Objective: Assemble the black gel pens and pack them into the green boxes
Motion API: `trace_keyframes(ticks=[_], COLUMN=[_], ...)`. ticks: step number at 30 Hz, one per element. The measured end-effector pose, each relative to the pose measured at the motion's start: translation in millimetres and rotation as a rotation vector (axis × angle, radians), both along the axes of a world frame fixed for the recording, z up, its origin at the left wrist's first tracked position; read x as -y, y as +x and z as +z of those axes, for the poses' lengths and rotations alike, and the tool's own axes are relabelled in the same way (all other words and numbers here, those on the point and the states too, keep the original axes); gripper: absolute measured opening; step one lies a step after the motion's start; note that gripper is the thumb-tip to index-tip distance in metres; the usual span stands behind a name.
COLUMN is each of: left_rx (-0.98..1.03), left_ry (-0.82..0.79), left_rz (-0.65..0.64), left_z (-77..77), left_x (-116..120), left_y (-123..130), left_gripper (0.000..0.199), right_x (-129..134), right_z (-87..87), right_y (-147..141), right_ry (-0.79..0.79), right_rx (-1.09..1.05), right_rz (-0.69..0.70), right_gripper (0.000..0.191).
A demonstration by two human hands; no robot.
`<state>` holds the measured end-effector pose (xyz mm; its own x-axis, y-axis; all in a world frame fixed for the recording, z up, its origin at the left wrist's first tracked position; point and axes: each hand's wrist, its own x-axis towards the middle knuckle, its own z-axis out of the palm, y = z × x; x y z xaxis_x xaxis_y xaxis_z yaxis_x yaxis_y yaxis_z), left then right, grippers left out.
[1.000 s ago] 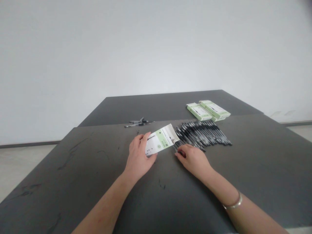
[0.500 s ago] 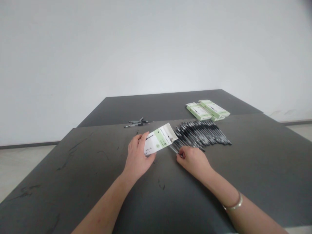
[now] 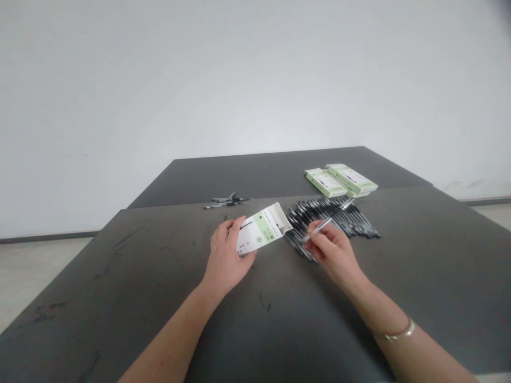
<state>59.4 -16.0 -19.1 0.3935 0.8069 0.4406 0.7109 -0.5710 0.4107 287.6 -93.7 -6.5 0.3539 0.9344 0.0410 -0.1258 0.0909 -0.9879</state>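
My left hand (image 3: 229, 255) grips a white and green pen box (image 3: 261, 230), its thumb and fingers closed on the lower end. The box is tilted, with its open flap end facing right. Between the thumb and fingers of my right hand (image 3: 331, 250) is a clear pen (image 3: 329, 219), slanting up to the right above the table. Behind and below that hand, a row of many black and clear pens (image 3: 315, 213) lies side by side. My right hand hides some of them. What the box holds inside cannot be seen.
Several pens (image 3: 228, 201) lie loose to the left, behind the box. Green and white pen boxes (image 3: 353, 180) rest at the back right, beyond the row. All stand on a dark table (image 3: 151, 298) with scuff marks; a pale wall (image 3: 255, 80) rises behind it.
My right hand has lifted a pen off the row and moved slightly right, the pen now pointing up and right. My left hand and the box have barely moved.
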Motion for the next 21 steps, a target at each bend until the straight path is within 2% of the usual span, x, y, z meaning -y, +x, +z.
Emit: trace_keyframes(ticks=[3,7,15,21], left_rx=[-0.014,-0.054,-0.106,-0.104], left_ry=[0.005,0.002,-0.01,-0.004], left_rz=[-0.03,-0.096,-0.179,-0.182], left_z=[-0.6,1.0,4.7,4.5], left_x=[0.7,3.1,6.2,6.3], left_y=[-0.4,-0.8,-1.0,-1.1], left_gripper=[0.071,0.07,0.071,0.071], right_x=[2.0,4.7,5.3,3.8], right_z=[1.6,4.0,7.6,2.0], right_y=[-1.2,-4.9,-11.2,-10.5], right_ry=[0.13,0.199,0.148,0.082], right_rx=[-0.081,-0.06,0.147,0.231], right_rz=[0.015,0.004,-0.06,-0.037], right_gripper=[0.016,0.015,0.017,0.02])
